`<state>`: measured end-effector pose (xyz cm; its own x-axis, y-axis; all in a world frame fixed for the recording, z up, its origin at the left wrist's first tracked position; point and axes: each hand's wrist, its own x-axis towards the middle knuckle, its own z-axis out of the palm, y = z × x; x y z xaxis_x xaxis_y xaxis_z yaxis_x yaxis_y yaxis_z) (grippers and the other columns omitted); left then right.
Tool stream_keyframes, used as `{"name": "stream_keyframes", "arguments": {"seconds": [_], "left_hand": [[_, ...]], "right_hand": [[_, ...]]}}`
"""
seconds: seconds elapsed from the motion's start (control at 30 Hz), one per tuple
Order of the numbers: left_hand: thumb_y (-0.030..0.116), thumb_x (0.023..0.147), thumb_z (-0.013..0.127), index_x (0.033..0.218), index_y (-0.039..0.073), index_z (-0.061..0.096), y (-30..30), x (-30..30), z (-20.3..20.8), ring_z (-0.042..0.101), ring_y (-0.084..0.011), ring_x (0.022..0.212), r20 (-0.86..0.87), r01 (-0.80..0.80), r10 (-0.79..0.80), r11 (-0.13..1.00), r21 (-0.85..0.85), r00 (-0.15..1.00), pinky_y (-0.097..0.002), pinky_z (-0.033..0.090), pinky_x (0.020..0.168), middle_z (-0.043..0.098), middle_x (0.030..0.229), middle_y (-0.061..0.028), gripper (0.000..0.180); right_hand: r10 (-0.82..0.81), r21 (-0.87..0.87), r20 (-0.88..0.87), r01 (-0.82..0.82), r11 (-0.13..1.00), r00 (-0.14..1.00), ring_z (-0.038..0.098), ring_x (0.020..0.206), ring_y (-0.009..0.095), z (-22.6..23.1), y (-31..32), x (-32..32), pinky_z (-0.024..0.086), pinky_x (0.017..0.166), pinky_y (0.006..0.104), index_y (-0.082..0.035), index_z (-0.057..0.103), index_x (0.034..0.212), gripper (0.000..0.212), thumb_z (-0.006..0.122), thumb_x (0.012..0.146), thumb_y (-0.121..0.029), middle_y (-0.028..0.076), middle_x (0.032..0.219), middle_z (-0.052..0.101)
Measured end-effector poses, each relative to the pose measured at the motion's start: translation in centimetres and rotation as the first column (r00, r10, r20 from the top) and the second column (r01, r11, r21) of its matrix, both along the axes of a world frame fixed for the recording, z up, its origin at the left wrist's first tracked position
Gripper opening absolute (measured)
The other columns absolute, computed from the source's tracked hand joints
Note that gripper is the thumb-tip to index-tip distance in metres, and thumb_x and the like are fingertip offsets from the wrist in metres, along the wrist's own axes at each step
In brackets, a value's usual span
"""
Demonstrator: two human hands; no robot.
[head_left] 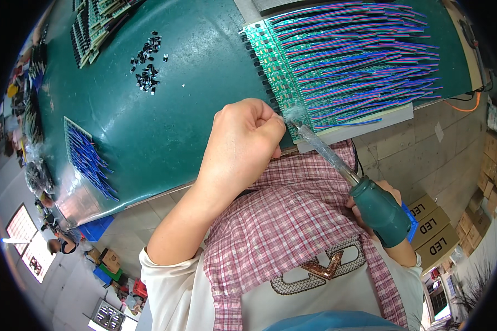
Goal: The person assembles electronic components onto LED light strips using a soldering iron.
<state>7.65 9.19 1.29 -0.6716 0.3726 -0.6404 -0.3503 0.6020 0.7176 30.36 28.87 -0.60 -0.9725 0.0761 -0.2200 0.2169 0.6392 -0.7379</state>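
- The green circuit-board panel [279,69] lies on the green table [204,60], at the upper right near the front edge. It is dotted with small parts, and black pieces stick out along its left side.
- Blue and red wires [364,60] run rightward from it in rows, bunched and slightly wavy (the fisheye bends them a little too).
- The left hand [243,129] is at the panel's near left corner, fingers curled and thumb pressed in; I cannot tell what, if anything, is pinched.
- The right hand [392,191] wraps the handle of a soldering iron [378,209], its tip by that same corner, under a wisp of smoke.
- A pale sheet [375,122] shows along the panel's near edge, reaching the table's rim.
- Left of the panel, bare tabletop stretches to loose black parts [147,63]; a smaller wired board [85,154] lies well apart, farther left.
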Motion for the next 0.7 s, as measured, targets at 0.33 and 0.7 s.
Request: {"name": "stream_keyframes", "arguments": {"seconds": [0.33,0.7], "left_hand": [[0.011,0.088,0.060,0.078,-0.008,0.064,0.0,0.0,0.2,0.068,-0.0174,0.056,0.011,-0.012,0.012,1.000,0.002,1.000,-0.0306,0.051,0.053,0.065,0.063,-0.0132,0.022],[0.011,0.088,0.060,0.077,-0.007,0.063,0.1,-0.1,0.2,0.067,-0.0162,0.056,0.029,-0.013,0.013,1.000,0.006,0.999,-0.0296,0.051,0.052,0.065,0.062,-0.0114,0.022]], "right_hand": [[0.000,-0.042,0.097,0.004,0.999,0.995,0.063,0.070,0.019,0.4,0.2,0.3,0.051,0.065,0.0311,-0.002,0.067,0.087,0.007,0.068,0.081,-0.006,0.008,0.079,0.067],[0.018,-0.027,-0.113,-0.021,0.999,0.993,0.065,0.072,0.024,-0.5,0.2,0.2,0.052,0.066,0.0319,-0.006,0.069,0.082,0.010,0.070,0.074,-0.001,0.005,0.078,0.069]]}}
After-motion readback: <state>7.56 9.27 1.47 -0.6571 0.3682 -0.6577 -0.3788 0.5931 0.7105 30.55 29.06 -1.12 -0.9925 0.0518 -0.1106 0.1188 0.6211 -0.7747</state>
